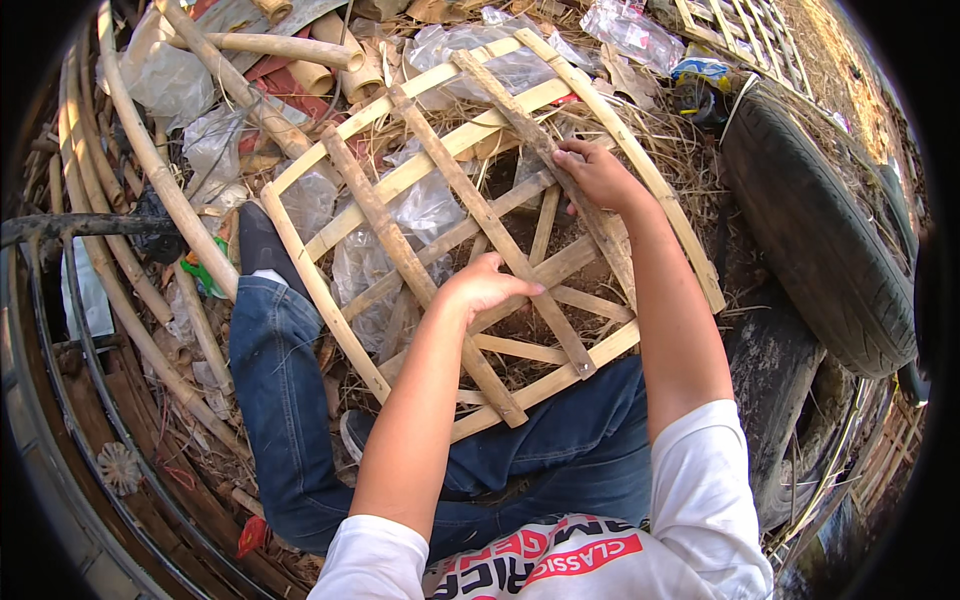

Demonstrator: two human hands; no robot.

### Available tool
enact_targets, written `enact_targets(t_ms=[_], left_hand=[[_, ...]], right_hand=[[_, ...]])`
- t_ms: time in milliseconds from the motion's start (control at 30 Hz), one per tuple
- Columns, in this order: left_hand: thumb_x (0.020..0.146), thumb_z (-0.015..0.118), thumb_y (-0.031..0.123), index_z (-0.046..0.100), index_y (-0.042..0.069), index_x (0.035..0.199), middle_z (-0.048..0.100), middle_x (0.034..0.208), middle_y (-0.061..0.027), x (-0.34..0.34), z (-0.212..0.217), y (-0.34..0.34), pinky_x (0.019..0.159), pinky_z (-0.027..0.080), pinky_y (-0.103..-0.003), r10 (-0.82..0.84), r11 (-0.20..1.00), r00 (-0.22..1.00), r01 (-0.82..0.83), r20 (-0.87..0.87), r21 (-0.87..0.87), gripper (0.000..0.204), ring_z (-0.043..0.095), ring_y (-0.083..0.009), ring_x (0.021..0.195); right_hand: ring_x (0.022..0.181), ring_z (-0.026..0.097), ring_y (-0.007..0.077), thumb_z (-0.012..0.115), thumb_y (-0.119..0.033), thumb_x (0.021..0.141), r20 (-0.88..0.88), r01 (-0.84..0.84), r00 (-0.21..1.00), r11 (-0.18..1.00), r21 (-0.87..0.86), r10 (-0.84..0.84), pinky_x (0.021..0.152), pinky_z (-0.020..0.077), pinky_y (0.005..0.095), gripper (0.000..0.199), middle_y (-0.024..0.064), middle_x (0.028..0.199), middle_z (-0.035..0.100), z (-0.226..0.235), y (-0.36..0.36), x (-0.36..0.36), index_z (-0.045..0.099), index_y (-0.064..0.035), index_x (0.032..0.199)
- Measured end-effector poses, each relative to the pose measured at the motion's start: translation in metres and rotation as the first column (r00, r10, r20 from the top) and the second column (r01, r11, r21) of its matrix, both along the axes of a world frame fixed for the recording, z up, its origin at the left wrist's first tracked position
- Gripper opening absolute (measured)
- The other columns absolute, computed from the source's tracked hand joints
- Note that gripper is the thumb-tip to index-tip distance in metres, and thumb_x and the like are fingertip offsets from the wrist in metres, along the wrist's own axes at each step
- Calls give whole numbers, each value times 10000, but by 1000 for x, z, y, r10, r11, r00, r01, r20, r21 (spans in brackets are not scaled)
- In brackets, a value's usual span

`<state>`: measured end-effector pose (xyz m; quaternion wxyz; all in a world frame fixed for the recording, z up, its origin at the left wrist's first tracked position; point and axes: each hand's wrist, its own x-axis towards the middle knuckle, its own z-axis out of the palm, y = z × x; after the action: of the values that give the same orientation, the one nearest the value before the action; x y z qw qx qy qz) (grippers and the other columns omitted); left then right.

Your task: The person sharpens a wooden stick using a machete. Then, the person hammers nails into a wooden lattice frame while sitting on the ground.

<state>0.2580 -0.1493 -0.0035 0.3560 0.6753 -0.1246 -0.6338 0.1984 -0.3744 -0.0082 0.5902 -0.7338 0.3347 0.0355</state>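
Across my lap lies a lattice panel (408,176) of flat, pale bamboo slats, crossed and framed by outer strips. My right hand (603,182) grips a weathered slat (510,105) near the panel's right side, fingers over its edge. At the panel's middle, my left hand (487,288) is closed round the crossing slats, its thumb reaching to a diagonal slat (468,190). Some of the left fingers are hidden by the hand and wood. The lower ends of several slats overlap the front strip (545,389).
A black tire (815,225) leans at the right. Bamboo poles (150,165) curve along the left, beside a dark metal frame (75,225). Clear plastic bags (175,80), dry straw and leaves litter the ground. Another slatted panel (745,30) lies at the far right.
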Motion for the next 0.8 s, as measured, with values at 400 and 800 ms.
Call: enact_targets(t_ms=[400,800], left_hand=[[697,829,239,634,35,1129,614,1237,-176,0,3,-2,1098,287,-401,-20,1000,1000,20,13,14,516,472,-296,1284],[718,786,147,688,28,1001,700,1039,-110,0,-8,-3,1083,309,-379,-77,997,997,77,31,-8,322,580,-243,1138]], right_hand=[[517,634,207,566,-277,970,13,-8,1000,1000,0,8,478,518,323,384,143,878,649,-9,-5,2,555,55,1162],[513,632,218,587,-288,956,1,26,1000,1000,-9,-26,478,513,334,382,151,841,642,-5,-2,3,554,52,1127]])
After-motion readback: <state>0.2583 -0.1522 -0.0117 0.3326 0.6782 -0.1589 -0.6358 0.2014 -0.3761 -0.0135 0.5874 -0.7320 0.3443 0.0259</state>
